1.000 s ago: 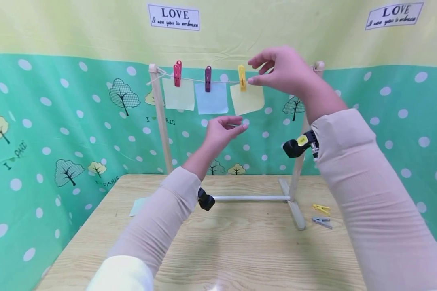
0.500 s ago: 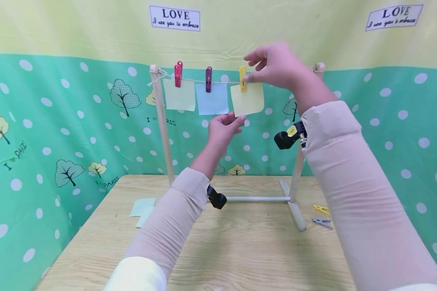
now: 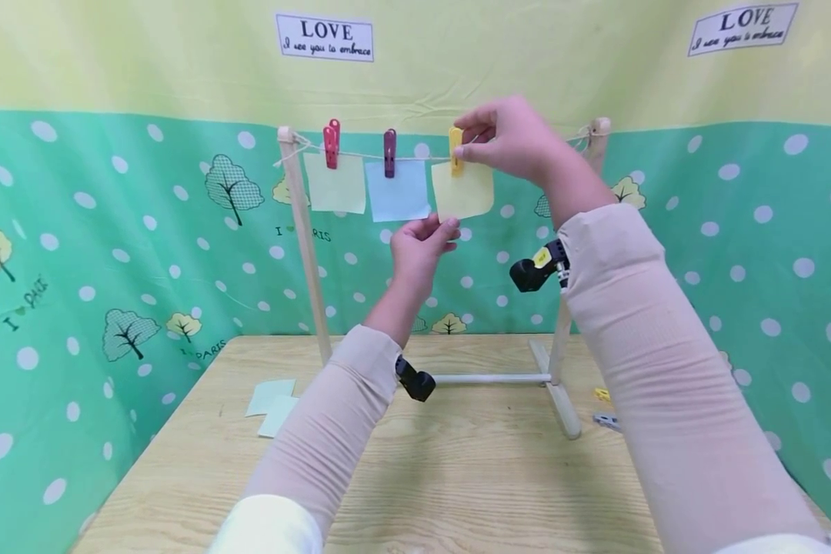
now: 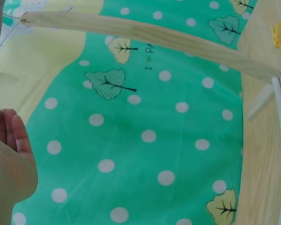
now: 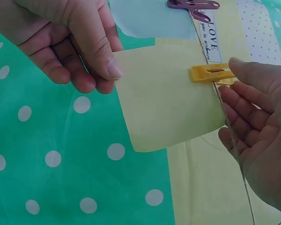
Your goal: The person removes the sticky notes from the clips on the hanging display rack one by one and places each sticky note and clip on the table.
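In the head view, my right hand (image 3: 515, 142) pinches a yellow clothespin (image 3: 455, 146) between thumb and fingers. That clothespin sits over a string (image 3: 422, 159) and the top edge of a yellow paper note (image 3: 465, 194). The lower left corner of this note is pinched by my left hand (image 3: 417, 250), as the right wrist view shows with the thumb (image 5: 113, 68) over the paper. To the left hang a blue note (image 3: 398, 192) under a purple clothespin (image 3: 389, 154) and a pale yellow-green note (image 3: 337, 185) under a red clothespin (image 3: 331, 148).
The string runs between two wooden posts (image 3: 303, 238) joined low down by a white bar (image 3: 492, 378). Two pale notes (image 3: 270, 395) lie on the table (image 3: 485, 477) at left. By the stand's right foot (image 3: 562, 408) are a yellow clothespin (image 3: 602, 394) and a grey one (image 3: 605, 421).
My left hand has risen to the yellow note and taken its lower corner. My right hand has shifted left, from beside the yellow clothespin to a pinch on it.
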`<state>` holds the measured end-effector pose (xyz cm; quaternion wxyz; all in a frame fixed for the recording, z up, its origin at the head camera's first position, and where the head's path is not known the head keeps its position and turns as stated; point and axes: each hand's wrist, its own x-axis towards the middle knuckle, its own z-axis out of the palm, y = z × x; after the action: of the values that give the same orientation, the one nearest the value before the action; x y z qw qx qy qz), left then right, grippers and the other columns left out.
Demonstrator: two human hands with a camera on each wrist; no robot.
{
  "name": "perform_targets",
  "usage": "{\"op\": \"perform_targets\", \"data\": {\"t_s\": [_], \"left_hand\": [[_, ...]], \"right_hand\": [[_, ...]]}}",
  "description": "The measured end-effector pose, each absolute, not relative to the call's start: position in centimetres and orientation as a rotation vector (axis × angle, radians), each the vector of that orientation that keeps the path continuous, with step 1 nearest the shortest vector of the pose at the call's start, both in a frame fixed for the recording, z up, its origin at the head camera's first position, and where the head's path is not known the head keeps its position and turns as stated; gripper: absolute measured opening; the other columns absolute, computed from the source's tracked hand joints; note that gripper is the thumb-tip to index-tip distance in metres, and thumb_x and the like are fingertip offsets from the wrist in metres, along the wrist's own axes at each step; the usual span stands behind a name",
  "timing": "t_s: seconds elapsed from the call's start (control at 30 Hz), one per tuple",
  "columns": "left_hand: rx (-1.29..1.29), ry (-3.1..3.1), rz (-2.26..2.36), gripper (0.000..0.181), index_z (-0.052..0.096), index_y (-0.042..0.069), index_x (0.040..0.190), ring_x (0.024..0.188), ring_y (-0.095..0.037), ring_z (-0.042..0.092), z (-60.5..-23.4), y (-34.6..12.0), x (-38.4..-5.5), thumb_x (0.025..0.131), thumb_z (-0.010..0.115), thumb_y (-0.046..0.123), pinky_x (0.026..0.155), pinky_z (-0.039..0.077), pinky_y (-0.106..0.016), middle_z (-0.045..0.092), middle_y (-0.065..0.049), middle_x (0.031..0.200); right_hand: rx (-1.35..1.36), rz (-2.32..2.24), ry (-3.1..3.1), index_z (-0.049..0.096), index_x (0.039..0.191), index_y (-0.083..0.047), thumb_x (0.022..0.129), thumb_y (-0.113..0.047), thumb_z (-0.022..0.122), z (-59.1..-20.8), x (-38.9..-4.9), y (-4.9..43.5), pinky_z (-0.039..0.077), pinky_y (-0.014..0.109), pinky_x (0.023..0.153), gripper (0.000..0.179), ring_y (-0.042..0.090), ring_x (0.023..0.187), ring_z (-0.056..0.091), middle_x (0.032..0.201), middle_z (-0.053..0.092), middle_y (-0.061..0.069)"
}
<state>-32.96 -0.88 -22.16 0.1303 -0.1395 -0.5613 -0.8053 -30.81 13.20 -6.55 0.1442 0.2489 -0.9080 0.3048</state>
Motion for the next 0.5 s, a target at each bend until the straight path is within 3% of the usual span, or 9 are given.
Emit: {"op": "perform_targets", "data": {"t_s": [0.5], "left_hand": [[-0.357, -1.563, -2.401, 0.032, 0.066, 0.006, 0.093, 0.081, -0.021, 0.064, -22.34, -0.95, -33.14, 0.069, 0.074, 0.025, 0.073, 0.053, -0.029, 0.065, -0.011, 0.091]], "right_hand": [[0.731, 1.151, -2.522, 0.056, 0.102, -0.005, 0.076, -0.022, 0.07, -7.14, -30.64, 13.27, 0.045, 0.024, 0.081, 0.034, 0.017, 0.089, 0.053, 0.096, 0.057, 0.007]]}}
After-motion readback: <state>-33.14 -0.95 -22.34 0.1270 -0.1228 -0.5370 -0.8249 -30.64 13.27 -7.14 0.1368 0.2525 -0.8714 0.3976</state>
